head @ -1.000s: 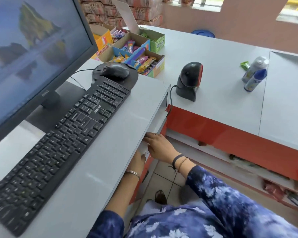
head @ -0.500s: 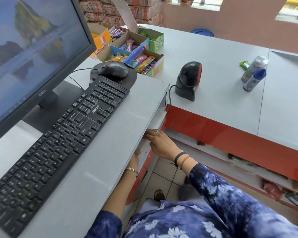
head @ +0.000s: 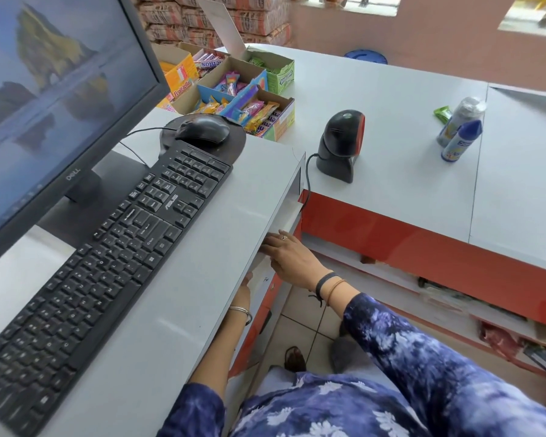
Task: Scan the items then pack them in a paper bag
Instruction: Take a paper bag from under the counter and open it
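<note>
- Both hands reach under the grey tabletop (head: 183,279) edge, probably for a paper bag; none is visible.
- Right hand (head: 292,258): fingers flat and spread at the shelf opening, pinching nothing visible.
- Left hand (head: 243,291): mostly hidden under the edge, grip cannot be told.
- Items wait well apart: blue-capped spray can (head: 460,141), silver-wrapped bottle (head: 462,116), small green packet (head: 442,113), right of black barcode scanner (head: 341,143).
- Advice: pull one bag clear, open it near the scanner.

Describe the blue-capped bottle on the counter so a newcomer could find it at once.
Start at the black barcode scanner on the grey counter and look right, near the counter seam. Two bottles lie there; the white bottle with a pointed blue cap is the nearer one, beside a silver-topped bottle.
</note>
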